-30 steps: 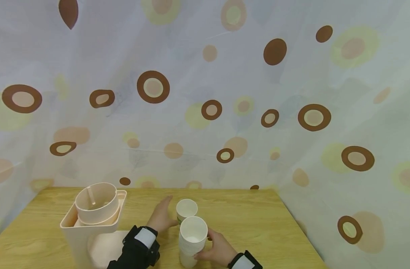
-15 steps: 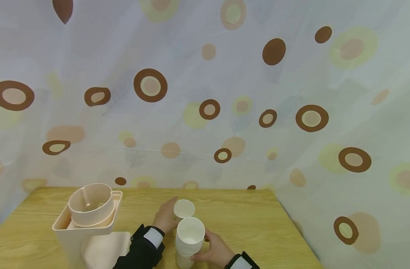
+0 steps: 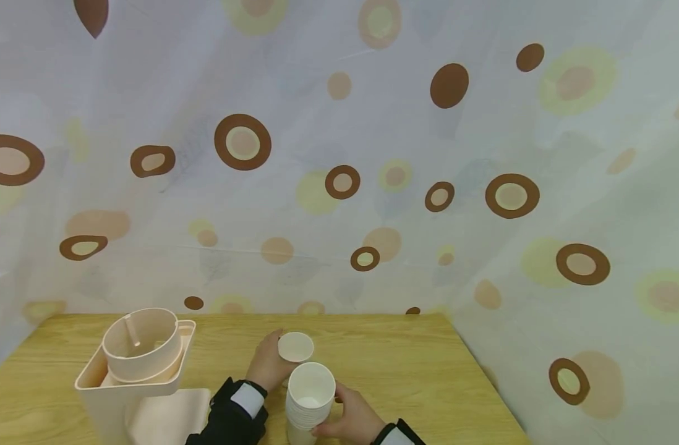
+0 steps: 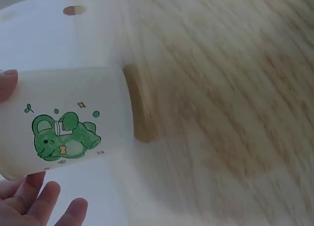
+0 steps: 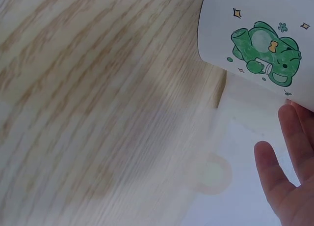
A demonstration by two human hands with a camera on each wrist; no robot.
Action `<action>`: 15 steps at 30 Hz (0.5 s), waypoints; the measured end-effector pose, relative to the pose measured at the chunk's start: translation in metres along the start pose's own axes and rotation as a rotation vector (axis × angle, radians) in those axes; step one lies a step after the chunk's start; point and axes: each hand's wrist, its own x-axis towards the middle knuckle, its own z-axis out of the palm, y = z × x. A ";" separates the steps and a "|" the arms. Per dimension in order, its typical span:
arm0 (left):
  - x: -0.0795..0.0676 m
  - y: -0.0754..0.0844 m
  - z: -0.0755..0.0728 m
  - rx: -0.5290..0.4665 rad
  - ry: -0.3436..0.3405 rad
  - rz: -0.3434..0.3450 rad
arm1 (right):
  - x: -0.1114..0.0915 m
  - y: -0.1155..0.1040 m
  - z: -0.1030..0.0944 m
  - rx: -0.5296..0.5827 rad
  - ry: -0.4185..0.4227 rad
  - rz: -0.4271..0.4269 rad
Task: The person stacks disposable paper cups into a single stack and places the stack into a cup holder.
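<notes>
A white paper cup (image 3: 295,347) is held upright by my left hand (image 3: 268,363), thumb on the near side and fingers at the far left. The left wrist view shows a green bear print on this cup (image 4: 68,115), with the thumb and fingers near its rim. Just in front, my right hand (image 3: 355,415) grips a tall stack of white paper cups (image 3: 310,405) from the right side. On the stack's lowest cup (image 5: 260,49), the right wrist view shows the same green bear, with fingers beside its wall.
Left on the wooden table (image 3: 395,358) stands a cream plastic holder (image 3: 117,402) with a round open tube (image 3: 145,346) in its top and a flat base (image 3: 172,414). A dotted white curtain (image 3: 295,210) hangs behind and along the right side.
My left hand has moved right to the rear cup and taken hold of it. The right hand keeps its grip on the stack. The head view has turned slightly right.
</notes>
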 end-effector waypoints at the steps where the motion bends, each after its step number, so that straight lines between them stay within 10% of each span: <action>1: -0.001 0.001 -0.003 -0.006 0.005 -0.003 | 0.000 0.000 0.000 0.002 -0.002 0.003; 15: -0.037 0.030 -0.056 -0.101 0.033 -0.093 | 0.003 0.001 0.002 0.027 -0.012 0.015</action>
